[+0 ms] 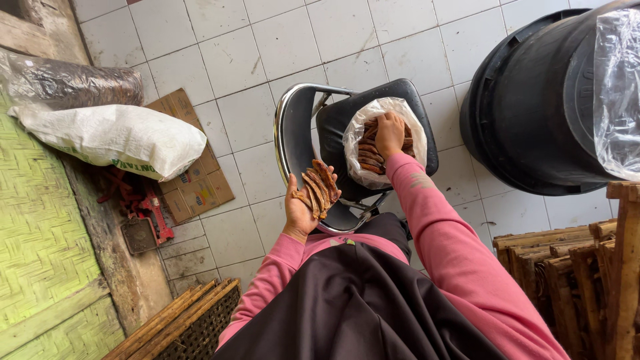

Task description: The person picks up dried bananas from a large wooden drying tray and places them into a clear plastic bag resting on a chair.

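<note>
Pink sleeves reach forward from six o'clock. Left hand [300, 210] cups a fan of brown dried strips [317, 189], long axes toward one o'clock. Right hand [389, 133], farther out, is closed among more strips inside the clear plastic bag [357, 143] on the black chair [333, 127], at two o'clock from the left. Hands are apart.

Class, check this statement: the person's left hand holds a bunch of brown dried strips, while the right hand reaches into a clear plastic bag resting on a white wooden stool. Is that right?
Not quite. The head view shows the clear plastic bag resting on a black chair with a chrome tube frame, not a white wooden stool. The rest stands: the left hand holds a bunch of brown dried strips, and the right hand reaches into the bag.
</note>
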